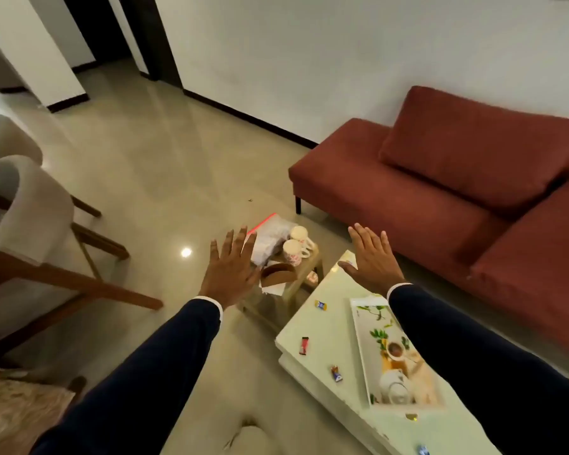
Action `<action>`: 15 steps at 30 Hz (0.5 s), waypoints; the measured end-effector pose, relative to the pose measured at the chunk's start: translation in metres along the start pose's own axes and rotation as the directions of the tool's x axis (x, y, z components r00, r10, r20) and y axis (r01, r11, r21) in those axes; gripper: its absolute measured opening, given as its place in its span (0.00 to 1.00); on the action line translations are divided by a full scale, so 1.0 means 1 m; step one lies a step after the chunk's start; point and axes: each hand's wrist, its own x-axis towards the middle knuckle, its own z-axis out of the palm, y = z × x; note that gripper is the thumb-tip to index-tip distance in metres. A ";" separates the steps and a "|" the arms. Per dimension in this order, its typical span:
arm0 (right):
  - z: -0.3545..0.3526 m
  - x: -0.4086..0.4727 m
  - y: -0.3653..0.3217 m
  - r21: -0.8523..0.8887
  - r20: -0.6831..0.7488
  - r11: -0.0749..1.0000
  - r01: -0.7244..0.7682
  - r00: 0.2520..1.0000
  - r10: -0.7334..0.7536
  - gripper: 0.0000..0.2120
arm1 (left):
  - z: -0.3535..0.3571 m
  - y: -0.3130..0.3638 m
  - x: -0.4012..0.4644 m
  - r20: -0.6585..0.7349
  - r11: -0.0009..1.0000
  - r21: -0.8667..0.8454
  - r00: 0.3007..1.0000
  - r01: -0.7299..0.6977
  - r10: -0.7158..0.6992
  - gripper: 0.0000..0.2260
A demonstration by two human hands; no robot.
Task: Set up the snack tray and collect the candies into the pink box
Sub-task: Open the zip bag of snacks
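Left hand [231,269] and right hand [373,257]: both spread flat, holding nothing. Step: not begun; candies [304,345] loose at nine o'clock of tray [363,343]. Next, likely: pinch one; pink box unseen

Both hands are held out flat with fingers spread and hold nothing: the left hand [230,269] above the floor, the right hand [372,257] over the far end of a white table [316,326]. On the table lies a leaf-patterned tray [363,323] carrying a small cup [395,350] and a white teapot [395,387], with wrapped candies [304,345] scattered beside it. Beyond, a small side table [304,274] holds two mugs [293,252], a plastic bag [268,236] and a brown holder [278,274], near a red sofa [440,192].
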 end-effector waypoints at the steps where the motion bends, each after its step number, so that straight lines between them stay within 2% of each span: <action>1: 0.004 0.017 -0.010 -0.011 0.034 1.000 0.028 0.999 -0.028 0.40 | 0.006 -0.013 0.010 0.030 0.999 -0.019 0.999 0.032 -0.031 0.33; 3: 0.012 0.048 -0.030 -0.010 0.064 0.998 0.057 0.996 -0.056 0.40 | 0.019 -0.040 0.031 0.034 0.997 -0.050 0.998 0.057 -0.056 0.33; 7: 0.036 0.114 -0.078 0.011 0.133 0.996 0.085 0.987 -0.086 0.39 | 0.051 -0.094 0.086 0.100 0.995 -0.093 0.995 0.028 -0.019 0.33; 13: 0.072 0.191 -0.157 0.127 0.274 0.992 -0.004 0.961 -0.031 0.37 | 0.085 -0.169 0.166 0.267 0.986 -0.148 0.956 -0.083 0.121 0.33; 15: 0.080 0.214 -0.175 0.176 0.315 0.983 -0.048 0.949 -0.010 0.36 | 0.092 -0.189 0.192 0.313 0.968 -0.237 0.938 -0.078 0.152 0.32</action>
